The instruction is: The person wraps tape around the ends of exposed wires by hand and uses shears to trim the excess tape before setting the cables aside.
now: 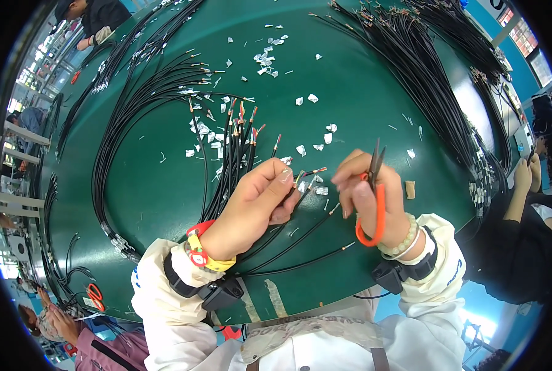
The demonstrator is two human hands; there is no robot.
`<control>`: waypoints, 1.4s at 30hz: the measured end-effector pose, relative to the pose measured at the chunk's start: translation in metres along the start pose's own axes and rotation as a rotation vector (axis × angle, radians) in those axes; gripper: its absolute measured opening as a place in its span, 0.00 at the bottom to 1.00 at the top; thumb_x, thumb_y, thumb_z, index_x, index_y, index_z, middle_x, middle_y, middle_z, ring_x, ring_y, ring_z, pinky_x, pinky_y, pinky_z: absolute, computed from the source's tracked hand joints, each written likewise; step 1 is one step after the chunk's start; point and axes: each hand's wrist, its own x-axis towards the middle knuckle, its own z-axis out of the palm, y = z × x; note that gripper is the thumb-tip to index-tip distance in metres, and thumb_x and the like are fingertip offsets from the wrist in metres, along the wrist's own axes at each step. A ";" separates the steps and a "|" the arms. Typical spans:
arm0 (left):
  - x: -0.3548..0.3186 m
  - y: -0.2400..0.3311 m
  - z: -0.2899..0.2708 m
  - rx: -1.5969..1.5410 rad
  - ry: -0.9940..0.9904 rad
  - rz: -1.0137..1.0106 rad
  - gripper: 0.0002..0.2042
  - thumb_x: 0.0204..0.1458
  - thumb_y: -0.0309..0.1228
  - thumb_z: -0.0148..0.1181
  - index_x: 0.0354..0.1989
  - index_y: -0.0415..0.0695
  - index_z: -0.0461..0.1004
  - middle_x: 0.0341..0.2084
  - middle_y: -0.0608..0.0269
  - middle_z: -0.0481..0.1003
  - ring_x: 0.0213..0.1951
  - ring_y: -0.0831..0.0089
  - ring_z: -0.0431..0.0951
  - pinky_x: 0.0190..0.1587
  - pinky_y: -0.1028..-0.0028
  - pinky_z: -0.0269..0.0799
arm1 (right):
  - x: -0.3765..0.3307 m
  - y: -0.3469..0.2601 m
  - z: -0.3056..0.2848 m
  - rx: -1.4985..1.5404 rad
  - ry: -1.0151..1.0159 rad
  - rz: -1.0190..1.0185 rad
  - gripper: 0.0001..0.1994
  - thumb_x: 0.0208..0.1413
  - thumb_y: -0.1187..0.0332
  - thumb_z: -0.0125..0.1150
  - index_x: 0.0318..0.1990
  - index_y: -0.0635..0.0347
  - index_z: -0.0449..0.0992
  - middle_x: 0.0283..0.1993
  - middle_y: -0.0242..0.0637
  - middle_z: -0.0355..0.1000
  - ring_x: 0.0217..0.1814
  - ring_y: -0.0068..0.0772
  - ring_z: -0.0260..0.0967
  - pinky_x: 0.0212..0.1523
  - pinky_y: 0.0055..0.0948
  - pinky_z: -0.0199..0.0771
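Pinching a cable end (299, 179) in left hand (260, 201) above green surface (362, 111); clasping scissors (380, 213) in right hand (375, 195).
Seemingly midway: bared to coloured cores (254, 112) on bunched cables (229, 161), perhaps yet to do on loose cables (339, 250).

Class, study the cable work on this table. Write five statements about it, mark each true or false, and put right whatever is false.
1. Orange-handled scissors are in the right hand's grip. True.
2. The left hand's grip is empty. False: the left hand's grip has a cable end with coloured wires.
3. The table is yellow. False: the table is green.
4. White scraps lie on the table. True.
5. A large bundle of black cables lies at the picture's upper right. True.
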 end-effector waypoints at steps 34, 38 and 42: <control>-0.006 -0.014 0.015 0.724 0.192 0.460 0.02 0.53 0.21 0.44 0.29 0.37 0.60 0.27 0.59 0.67 0.26 0.80 0.66 0.29 0.81 0.62 | -0.017 -0.010 0.022 0.434 -0.468 0.638 0.25 0.59 0.52 0.25 0.24 0.63 0.61 0.21 0.48 0.68 0.13 0.25 0.62 0.22 0.20 0.66; -0.003 -0.019 0.014 0.747 0.237 0.514 0.02 0.52 0.20 0.44 0.29 0.37 0.60 0.27 0.59 0.67 0.26 0.79 0.67 0.30 0.81 0.63 | -0.016 -0.008 0.024 0.531 -0.444 0.675 0.29 0.57 0.46 0.21 0.24 0.63 0.62 0.25 0.50 0.69 0.12 0.24 0.60 0.21 0.20 0.66; -0.004 -0.021 0.013 0.752 0.229 0.525 0.02 0.52 0.20 0.44 0.29 0.37 0.60 0.27 0.59 0.68 0.27 0.78 0.67 0.30 0.81 0.63 | -0.014 -0.009 0.027 0.566 -0.441 0.707 0.32 0.55 0.42 0.18 0.25 0.63 0.62 0.27 0.51 0.69 0.11 0.24 0.60 0.21 0.20 0.66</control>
